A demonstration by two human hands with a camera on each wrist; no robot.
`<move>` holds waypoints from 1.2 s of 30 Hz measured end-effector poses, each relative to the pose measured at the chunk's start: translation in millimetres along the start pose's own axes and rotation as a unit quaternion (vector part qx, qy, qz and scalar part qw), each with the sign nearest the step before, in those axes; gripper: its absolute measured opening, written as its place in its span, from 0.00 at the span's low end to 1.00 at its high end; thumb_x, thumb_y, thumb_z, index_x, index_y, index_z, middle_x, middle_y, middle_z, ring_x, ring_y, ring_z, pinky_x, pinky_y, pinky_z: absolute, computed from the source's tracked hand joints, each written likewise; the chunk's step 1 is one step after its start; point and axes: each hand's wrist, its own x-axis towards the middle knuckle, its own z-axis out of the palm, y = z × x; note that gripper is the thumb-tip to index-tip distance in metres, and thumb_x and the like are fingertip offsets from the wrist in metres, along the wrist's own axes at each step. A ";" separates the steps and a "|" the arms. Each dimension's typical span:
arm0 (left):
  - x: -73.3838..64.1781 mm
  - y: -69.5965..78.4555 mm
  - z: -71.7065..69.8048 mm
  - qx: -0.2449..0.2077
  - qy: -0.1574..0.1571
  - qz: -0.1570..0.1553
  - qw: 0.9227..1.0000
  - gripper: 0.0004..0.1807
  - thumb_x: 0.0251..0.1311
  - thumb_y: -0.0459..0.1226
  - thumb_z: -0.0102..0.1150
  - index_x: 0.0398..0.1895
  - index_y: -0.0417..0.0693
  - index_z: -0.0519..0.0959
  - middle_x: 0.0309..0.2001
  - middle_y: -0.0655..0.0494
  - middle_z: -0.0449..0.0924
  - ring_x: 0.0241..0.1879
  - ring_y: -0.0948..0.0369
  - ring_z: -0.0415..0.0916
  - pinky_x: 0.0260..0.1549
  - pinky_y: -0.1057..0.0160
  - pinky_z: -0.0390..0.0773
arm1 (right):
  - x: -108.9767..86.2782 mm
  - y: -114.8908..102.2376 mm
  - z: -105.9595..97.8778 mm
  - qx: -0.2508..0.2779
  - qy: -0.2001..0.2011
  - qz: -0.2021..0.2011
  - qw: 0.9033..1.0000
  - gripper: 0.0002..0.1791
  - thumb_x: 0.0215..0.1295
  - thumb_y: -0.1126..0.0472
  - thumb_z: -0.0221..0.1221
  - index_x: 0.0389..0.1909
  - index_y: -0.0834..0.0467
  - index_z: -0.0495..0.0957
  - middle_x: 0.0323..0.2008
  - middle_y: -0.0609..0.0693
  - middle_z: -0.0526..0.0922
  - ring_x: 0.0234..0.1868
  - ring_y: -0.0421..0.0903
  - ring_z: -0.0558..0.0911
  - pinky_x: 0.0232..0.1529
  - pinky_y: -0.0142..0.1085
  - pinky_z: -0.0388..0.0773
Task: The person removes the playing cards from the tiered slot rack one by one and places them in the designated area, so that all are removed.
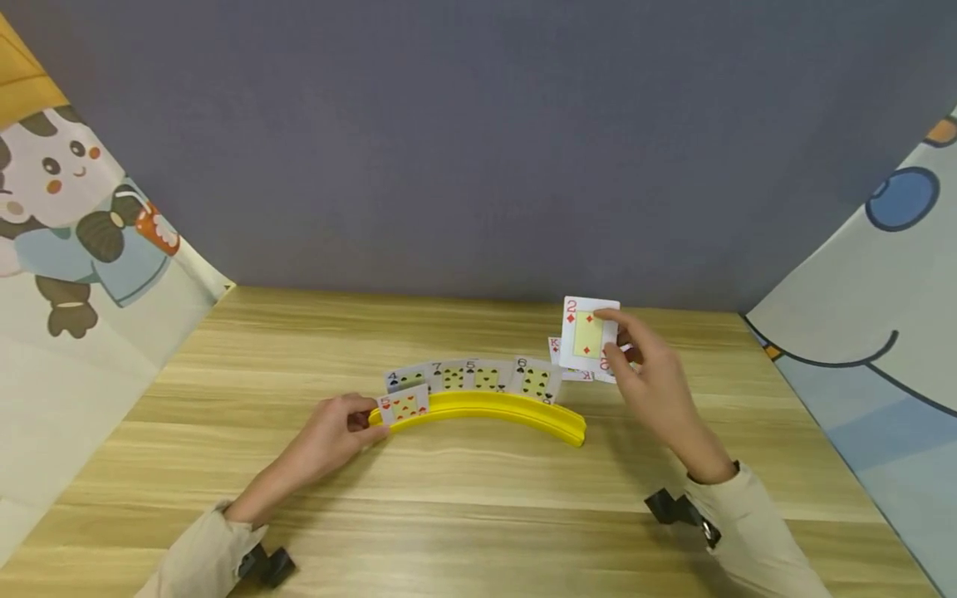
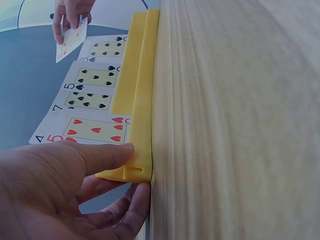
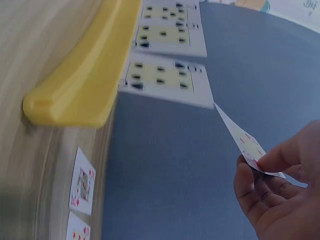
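Note:
A curved yellow card holder (image 1: 493, 405) rests on the table. In its back slot stand the four (image 1: 404, 380), seven (image 1: 453, 378), five (image 1: 488, 379) and six of spades (image 1: 536, 383); a five of hearts (image 1: 404, 404) stands in front at the left end. That end is pinched by my left hand (image 1: 332, 436), thumb in front and fingers behind, as the left wrist view shows. Up past the holder's right end, my right hand (image 1: 658, 378) pinches a two of diamonds (image 1: 586, 345) by its right edge, face toward me. The card is held off the table.
Behind the raised card, a king of diamonds (image 3: 82, 185) lies face up on the table, with a red-suited card (image 3: 78, 228) beside it. A grey partition (image 1: 478, 149) rises at the table's back edge, and printed cloth panels (image 1: 97, 208) flank both sides.

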 end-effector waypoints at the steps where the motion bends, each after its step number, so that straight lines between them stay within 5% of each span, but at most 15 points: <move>1: -0.1 0.1 0.0 0.000 0.000 0.000 1.000 0.14 0.56 0.31 0.70 0.45 0.33 0.84 0.37 0.49 0.81 0.31 0.62 0.77 0.29 0.69 0.81 | 0.4 1.7 -2.2 -0.003 0.001 0.007 1.000 0.24 0.63 0.79 0.55 0.59 0.62 0.76 0.35 0.55 0.78 0.33 0.42 0.75 0.29 0.22 0.72; 8: 0.0 0.1 0.1 0.001 0.001 0.000 1.000 0.14 0.56 0.31 0.70 0.45 0.33 0.84 0.37 0.49 0.81 0.31 0.62 0.76 0.29 0.70 0.80 | 3.0 14.2 -15.8 -0.008 0.005 0.032 0.999 0.24 0.66 0.77 0.53 0.62 0.60 0.75 0.35 0.57 0.74 0.35 0.38 0.74 0.29 0.23 0.72; 21: -0.9 2.4 0.0 -0.003 0.000 -0.004 1.000 0.14 0.56 0.30 0.70 0.45 0.33 0.84 0.37 0.49 0.81 0.31 0.62 0.76 0.29 0.69 0.80 | 2.5 60.3 -33.9 -0.062 0.040 0.082 0.994 0.18 0.65 0.75 0.55 0.55 0.64 0.75 0.39 0.60 0.81 0.36 0.29 0.74 0.34 0.21 0.70; 36: 0.3 -0.3 1.1 -0.005 -0.001 -0.006 1.000 0.15 0.56 0.31 0.70 0.46 0.33 0.83 0.37 0.49 0.81 0.32 0.62 0.77 0.30 0.70 0.81 | -3.9 101.2 -51.2 -0.102 0.020 0.138 0.985 0.18 0.66 0.73 0.55 0.57 0.68 0.75 0.43 0.66 0.80 0.34 0.27 0.71 0.32 0.16 0.67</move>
